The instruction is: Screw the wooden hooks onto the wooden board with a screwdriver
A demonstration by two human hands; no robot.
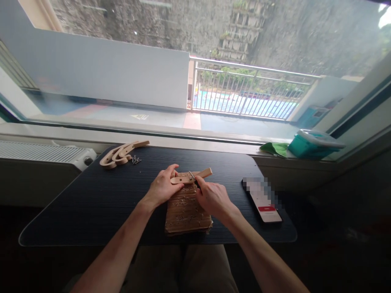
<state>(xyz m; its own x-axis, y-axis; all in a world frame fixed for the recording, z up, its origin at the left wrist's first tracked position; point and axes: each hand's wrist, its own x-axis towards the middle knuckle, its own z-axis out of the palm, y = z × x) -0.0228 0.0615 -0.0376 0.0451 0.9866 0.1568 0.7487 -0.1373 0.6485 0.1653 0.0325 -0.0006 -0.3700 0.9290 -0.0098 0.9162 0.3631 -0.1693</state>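
A pale wooden piece (182, 179) with a hole and a straight arm sticking out to the right lies across the far end of a worn brown block of layered cardboard (187, 207). My left hand (163, 185) grips its left end, thumb along the near edge and fingers behind. A thin metal pin or screw (191, 175) shows by the middle of the wood. Close to that metal, my right hand (213, 194) is closed, its index finger stretched toward the wood. Whatever the right fingers grip is mostly hidden. Pits and torn spots mark the block's top.
Curved wooden pieces (117, 156) and several small screws (136, 160) lie at the dark table's (100, 199) far left. A phone (264, 203) rests on the right. A teal box (314, 144) and green cloth (275, 149) sit on the sill, and a radiator (51, 152) stands left.
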